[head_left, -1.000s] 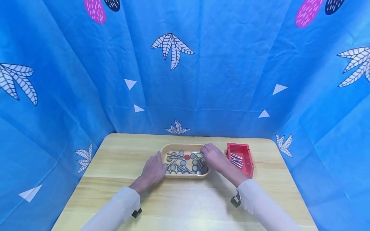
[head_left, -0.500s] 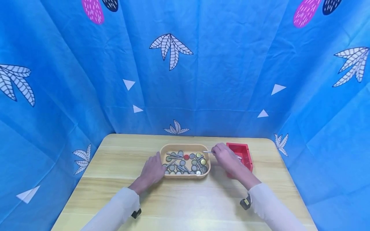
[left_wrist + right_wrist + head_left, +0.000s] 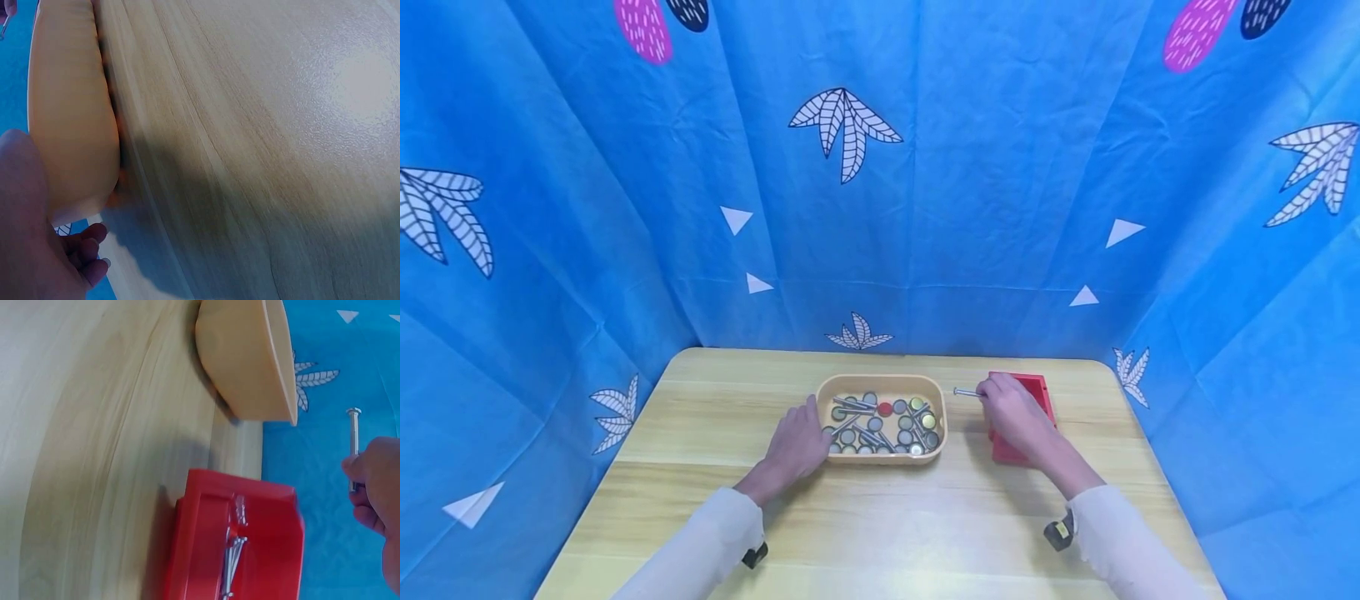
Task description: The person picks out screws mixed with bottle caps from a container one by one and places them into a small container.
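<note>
Red bin [image 3: 1013, 452] sits right of tan tray [image 3: 887, 459], small gap btwn, both on wood table [image 3: 865, 533]; side-by-side setup prob keeps R-hand reach short. L hand [image 3: 797, 437] grips tray's left end, thumb at rim, prob so tray won't slide; grip partly hidden. R hand [image 3: 1017, 410] pinches bolt [image 3: 967, 392] btwn thumb + fingers, well back on shank, so head end sticks out free; likely an easy hold for a thin rod. R hand blocks part of bin in head view.

Bolt loc: in air, clear of tray + bin, head end appears over gap btwn them. Long axis approx left-right; head points left toward tray, shank end goes right into fingers. Exact tilt: can't tell.

Tray: mixed caps [image 3: 928, 422], incl. one red cap [image 3: 885, 409], + tray bolts [image 3: 857, 405] at assorted angles. Bin bolts [image 3: 230, 565] lie roughly parallel, prob because narrow bin lines them up. Blue curtain [image 3: 970, 192] behind, far side.
</note>
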A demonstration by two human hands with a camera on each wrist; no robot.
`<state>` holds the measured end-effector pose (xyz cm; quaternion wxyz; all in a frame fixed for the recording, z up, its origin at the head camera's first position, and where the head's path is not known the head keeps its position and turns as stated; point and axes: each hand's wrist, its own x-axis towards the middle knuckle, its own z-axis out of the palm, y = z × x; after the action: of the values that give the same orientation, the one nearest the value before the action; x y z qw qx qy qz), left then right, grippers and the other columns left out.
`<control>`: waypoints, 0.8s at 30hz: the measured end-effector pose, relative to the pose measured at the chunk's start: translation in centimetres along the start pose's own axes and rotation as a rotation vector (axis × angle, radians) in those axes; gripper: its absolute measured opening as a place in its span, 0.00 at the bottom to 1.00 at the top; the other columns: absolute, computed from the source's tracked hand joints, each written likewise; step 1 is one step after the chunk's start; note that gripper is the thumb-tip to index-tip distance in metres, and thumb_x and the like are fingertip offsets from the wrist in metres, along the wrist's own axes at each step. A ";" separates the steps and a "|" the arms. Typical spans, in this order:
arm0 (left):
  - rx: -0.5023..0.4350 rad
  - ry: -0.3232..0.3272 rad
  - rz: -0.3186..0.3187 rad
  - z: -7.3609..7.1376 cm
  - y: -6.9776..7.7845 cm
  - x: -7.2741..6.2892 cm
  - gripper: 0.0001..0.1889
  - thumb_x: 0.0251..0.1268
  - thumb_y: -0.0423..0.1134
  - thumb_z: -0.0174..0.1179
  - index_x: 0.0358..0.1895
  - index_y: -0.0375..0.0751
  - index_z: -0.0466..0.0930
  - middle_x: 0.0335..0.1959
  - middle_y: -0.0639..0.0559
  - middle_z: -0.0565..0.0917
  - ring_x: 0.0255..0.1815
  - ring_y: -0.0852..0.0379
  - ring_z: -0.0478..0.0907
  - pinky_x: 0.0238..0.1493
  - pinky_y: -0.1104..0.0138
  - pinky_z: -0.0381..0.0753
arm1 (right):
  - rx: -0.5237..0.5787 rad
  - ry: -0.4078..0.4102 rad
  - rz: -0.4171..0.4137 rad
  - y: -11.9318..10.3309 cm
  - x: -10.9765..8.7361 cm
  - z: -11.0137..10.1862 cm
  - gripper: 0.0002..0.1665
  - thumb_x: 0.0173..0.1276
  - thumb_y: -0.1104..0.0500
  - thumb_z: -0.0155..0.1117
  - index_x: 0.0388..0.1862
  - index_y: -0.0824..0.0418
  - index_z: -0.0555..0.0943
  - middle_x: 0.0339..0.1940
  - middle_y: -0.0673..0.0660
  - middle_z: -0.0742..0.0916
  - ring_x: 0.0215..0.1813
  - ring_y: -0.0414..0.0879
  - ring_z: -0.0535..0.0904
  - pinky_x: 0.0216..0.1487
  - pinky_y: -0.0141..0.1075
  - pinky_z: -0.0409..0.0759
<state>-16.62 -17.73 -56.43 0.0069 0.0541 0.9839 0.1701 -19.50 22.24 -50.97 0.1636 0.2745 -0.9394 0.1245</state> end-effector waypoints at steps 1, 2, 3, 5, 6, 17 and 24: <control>0.003 -0.004 -0.001 0.0 0.0 0.0 0.39 0.69 0.45 0.55 0.75 0.23 0.57 0.49 0.35 0.80 0.50 0.41 0.77 0.57 0.48 0.79 | 0.000 0.002 0.003 0.2 -0.1 0.1 0.13 0.63 0.67 0.75 0.46 0.61 0.85 0.44 0.56 0.88 0.54 0.51 0.83 0.60 0.47 0.86; 0.005 -0.007 -0.003 0.0 0.0 0.0 0.39 0.69 0.46 0.54 0.76 0.23 0.56 0.50 0.35 0.80 0.51 0.41 0.77 0.57 0.48 0.79 | 0.001 0.000 0.012 0.4 -0.2 0.1 0.13 0.63 0.67 0.75 0.46 0.61 0.85 0.44 0.56 0.88 0.54 0.52 0.83 0.61 0.48 0.85; 0.005 -0.011 -0.006 0.0 0.0 0.0 0.40 0.69 0.46 0.54 0.76 0.23 0.55 0.51 0.34 0.80 0.52 0.40 0.77 0.59 0.47 0.79 | 0.008 -0.002 0.023 0.5 -0.4 0.0 0.12 0.64 0.67 0.74 0.46 0.61 0.85 0.45 0.56 0.88 0.55 0.52 0.83 0.62 0.49 0.85; 0.005 -0.016 -0.009 -0.1 0.0 -0.1 0.40 0.70 0.46 0.53 0.77 0.23 0.55 0.52 0.34 0.80 0.53 0.40 0.77 0.60 0.47 0.78 | 0.024 -0.009 0.046 0.8 -0.6 -0.1 0.13 0.63 0.67 0.75 0.46 0.62 0.84 0.45 0.56 0.88 0.54 0.52 0.83 0.61 0.49 0.85; 0.005 -0.017 -0.011 -0.1 0.0 -0.1 0.40 0.70 0.46 0.53 0.77 0.23 0.54 0.53 0.34 0.80 0.54 0.40 0.77 0.61 0.47 0.78 | 0.033 -0.013 0.062 0.9 -0.7 -0.1 0.13 0.64 0.67 0.74 0.46 0.62 0.84 0.45 0.56 0.87 0.54 0.52 0.83 0.61 0.50 0.85; 0.010 -0.023 -0.022 0.0 0.1 0.1 0.39 0.68 0.46 0.53 0.76 0.24 0.56 0.50 0.36 0.81 0.51 0.42 0.77 0.57 0.47 0.80 | 0.022 -0.025 0.156 2.8 -2.2 0.1 0.08 0.70 0.68 0.65 0.47 0.65 0.83 0.44 0.60 0.88 0.51 0.54 0.85 0.57 0.51 0.87; 0.016 -0.023 -0.021 0.0 0.1 0.1 0.39 0.69 0.47 0.53 0.76 0.24 0.56 0.51 0.34 0.81 0.52 0.40 0.77 0.58 0.48 0.79 | -0.021 -0.013 0.202 3.8 -2.7 0.5 0.09 0.69 0.70 0.63 0.47 0.69 0.83 0.43 0.65 0.88 0.49 0.58 0.85 0.55 0.54 0.87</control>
<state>-16.67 -17.61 -56.38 0.0197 0.0456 0.9856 0.1614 -19.59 26.43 -52.92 0.1470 0.1773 -0.9645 0.1289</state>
